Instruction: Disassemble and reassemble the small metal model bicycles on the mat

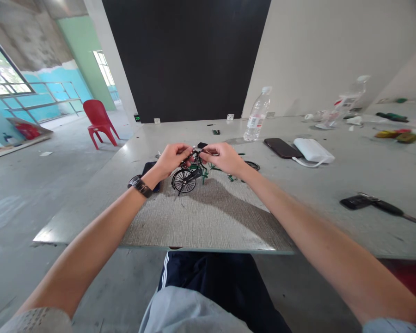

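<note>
1. No text readable.
2. Near bottle (258, 111), right of black panel (190, 55): label print too small.
3. Far bottle (346, 102), farther right of panel: label blurred.
4. Display (137, 118), panel's lower left corner: green marks, illegible.

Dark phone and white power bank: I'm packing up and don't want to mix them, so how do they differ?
The phone is dark and slim, while the power bank is white and looks thicker. The power bank has a white cable at its near side; the phone shows none. Both lie flat, side by side on the table.
</note>
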Demonstrator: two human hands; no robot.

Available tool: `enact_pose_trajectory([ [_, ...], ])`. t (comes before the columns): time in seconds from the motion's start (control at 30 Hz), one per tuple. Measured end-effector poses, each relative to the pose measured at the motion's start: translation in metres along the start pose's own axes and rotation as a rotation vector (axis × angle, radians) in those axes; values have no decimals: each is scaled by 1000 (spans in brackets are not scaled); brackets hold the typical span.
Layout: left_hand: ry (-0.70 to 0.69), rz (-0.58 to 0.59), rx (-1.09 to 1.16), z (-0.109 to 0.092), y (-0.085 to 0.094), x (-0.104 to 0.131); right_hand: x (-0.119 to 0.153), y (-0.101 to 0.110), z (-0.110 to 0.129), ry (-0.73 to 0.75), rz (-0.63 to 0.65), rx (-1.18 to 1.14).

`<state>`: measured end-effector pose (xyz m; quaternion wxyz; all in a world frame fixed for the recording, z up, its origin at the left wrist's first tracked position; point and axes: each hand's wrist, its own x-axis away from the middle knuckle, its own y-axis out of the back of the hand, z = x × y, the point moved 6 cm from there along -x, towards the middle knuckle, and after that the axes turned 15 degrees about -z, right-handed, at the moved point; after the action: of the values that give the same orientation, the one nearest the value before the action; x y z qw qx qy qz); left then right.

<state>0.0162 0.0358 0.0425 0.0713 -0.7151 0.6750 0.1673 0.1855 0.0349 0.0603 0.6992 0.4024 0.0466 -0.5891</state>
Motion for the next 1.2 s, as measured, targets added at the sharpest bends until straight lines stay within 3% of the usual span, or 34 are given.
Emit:
enact_pose_trajectory([
  [0.3, -17, 56, -21, -2, -5, 3, -3, 5, -7, -15, -177, 0],
  [0.47, -21, 4, -8, 3, -4, 2, -2, 10, -9, -31, -241, 10],
  [0.63, -56, 23, -36, 1, -4, 3, -4, 7, -5, 17, -104, 57],
  [0.93, -102, 55, -69, 2, -5, 3, -1, 9, -6, -106, 10, -8],
  [1.2, -111, 78, -62, 1, -7, 5, -1, 5, -21, -193, 98, -119],
])
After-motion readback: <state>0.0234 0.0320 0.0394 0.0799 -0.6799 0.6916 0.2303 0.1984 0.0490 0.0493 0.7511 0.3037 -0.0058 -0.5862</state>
